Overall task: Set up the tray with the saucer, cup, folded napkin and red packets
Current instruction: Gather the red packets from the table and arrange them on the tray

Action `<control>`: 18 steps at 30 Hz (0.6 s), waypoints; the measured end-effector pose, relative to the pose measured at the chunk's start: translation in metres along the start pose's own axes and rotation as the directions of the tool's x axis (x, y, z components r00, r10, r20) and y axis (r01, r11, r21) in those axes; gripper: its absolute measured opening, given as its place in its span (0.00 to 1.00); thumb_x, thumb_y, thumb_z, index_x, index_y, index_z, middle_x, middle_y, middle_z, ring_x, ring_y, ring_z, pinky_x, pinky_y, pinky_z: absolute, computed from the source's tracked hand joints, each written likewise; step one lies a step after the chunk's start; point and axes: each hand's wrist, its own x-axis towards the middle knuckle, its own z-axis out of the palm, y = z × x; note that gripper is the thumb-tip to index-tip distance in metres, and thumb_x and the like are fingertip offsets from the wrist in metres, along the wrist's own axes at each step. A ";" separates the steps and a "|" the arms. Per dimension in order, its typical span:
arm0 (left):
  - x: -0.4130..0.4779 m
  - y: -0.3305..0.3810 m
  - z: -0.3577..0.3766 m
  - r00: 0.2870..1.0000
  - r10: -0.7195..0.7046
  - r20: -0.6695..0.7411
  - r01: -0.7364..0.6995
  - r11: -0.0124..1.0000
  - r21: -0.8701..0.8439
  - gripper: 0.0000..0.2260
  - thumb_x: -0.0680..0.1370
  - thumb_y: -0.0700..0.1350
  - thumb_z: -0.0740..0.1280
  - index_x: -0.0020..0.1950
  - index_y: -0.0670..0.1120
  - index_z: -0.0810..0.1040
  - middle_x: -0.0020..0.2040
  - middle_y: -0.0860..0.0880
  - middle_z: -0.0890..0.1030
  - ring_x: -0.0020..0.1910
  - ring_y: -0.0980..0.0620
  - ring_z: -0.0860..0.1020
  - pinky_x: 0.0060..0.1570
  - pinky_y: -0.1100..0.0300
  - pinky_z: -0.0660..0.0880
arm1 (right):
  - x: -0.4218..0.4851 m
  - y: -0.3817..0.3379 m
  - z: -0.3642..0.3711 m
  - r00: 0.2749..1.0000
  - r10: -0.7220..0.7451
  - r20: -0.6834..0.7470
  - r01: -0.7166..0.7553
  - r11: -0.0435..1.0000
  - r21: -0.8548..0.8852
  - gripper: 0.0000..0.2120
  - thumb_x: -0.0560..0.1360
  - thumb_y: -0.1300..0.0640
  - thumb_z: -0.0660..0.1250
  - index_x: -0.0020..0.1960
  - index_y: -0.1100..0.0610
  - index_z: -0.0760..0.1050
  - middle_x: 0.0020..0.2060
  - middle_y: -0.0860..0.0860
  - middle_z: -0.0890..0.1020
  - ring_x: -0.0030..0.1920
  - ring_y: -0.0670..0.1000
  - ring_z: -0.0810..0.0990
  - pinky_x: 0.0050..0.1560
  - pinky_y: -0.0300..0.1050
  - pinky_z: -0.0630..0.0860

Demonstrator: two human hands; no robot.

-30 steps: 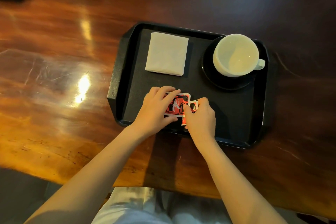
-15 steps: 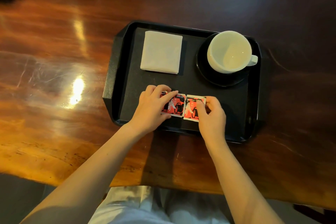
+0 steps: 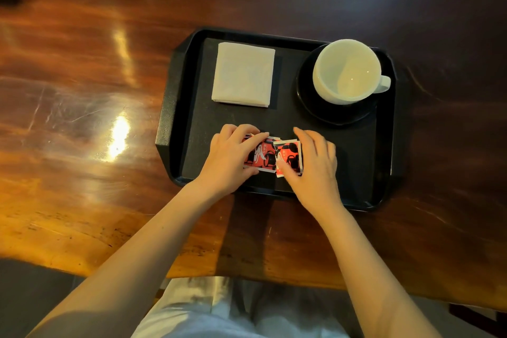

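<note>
The wooden worktop (image 3: 82, 118) carries a black tray (image 3: 384, 173) set square to the person, likely so everything sits within easy reach. On the tray, toward 2 o'clock, a dark saucer (image 3: 307, 101) holds the white cup (image 3: 347, 71), its handle turned to 3 o'clock, probably for a right-handed lift. At 11 o'clock lies the folded napkin (image 3: 243, 74), flat and clear of the saucer. Near the tray's 6 o'clock edge, the left hand (image 3: 229, 158) pins one red packet (image 3: 260, 158) flat under spread fingers, a light holding grip, while the right hand (image 3: 315, 164) lies loosely open over the second red packet (image 3: 289, 155), which slightly overlaps the first. The hands appear to be squaring the two packets side by side, which looks like the last step of the setup.
</note>
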 end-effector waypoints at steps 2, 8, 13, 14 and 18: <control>-0.001 0.000 0.000 1.000 0.003 -0.006 -0.003 1.000 0.000 0.31 0.72 0.48 0.71 0.73 0.52 0.63 0.70 0.49 0.67 0.67 0.47 0.62 0.63 0.50 0.60 | -0.001 0.006 -0.007 0.975 -0.108 0.196 0.129 0.986 -0.101 0.37 0.71 0.48 0.69 0.75 0.49 0.54 0.72 0.48 0.61 0.70 0.50 0.56 0.69 0.51 0.58; 0.000 0.001 -0.001 1.000 0.003 -0.015 -0.004 1.000 -0.007 0.31 0.71 0.47 0.73 0.72 0.50 0.65 0.70 0.47 0.68 0.66 0.45 0.64 0.62 0.48 0.61 | 0.006 0.011 -0.010 0.977 -0.097 0.188 0.128 0.979 -0.159 0.35 0.71 0.50 0.70 0.73 0.51 0.59 0.69 0.49 0.64 0.68 0.51 0.58 0.69 0.51 0.58; 0.001 0.000 0.001 1.000 0.005 -0.006 -0.005 1.000 0.013 0.32 0.71 0.48 0.72 0.72 0.51 0.64 0.70 0.49 0.67 0.67 0.46 0.63 0.62 0.49 0.61 | 0.008 0.012 -0.004 0.982 -0.103 0.157 0.126 0.982 -0.144 0.36 0.69 0.48 0.72 0.72 0.51 0.60 0.68 0.50 0.65 0.67 0.51 0.60 0.67 0.50 0.60; 0.001 -0.001 0.001 1.000 0.006 -0.006 -0.006 1.000 0.014 0.32 0.71 0.48 0.72 0.72 0.51 0.64 0.70 0.49 0.67 0.67 0.46 0.63 0.62 0.49 0.61 | 0.009 0.012 -0.004 0.981 -0.108 0.159 0.132 0.981 -0.145 0.36 0.69 0.47 0.72 0.71 0.51 0.61 0.68 0.50 0.65 0.66 0.51 0.60 0.67 0.50 0.60; 0.001 0.000 0.001 1.000 0.007 -0.016 -0.007 1.000 -0.004 0.31 0.71 0.47 0.73 0.72 0.50 0.65 0.69 0.47 0.68 0.66 0.45 0.64 0.62 0.48 0.61 | 0.010 0.014 -0.005 0.976 -0.119 0.183 0.149 0.976 -0.159 0.36 0.68 0.46 0.72 0.71 0.51 0.61 0.67 0.50 0.64 0.67 0.51 0.59 0.67 0.50 0.59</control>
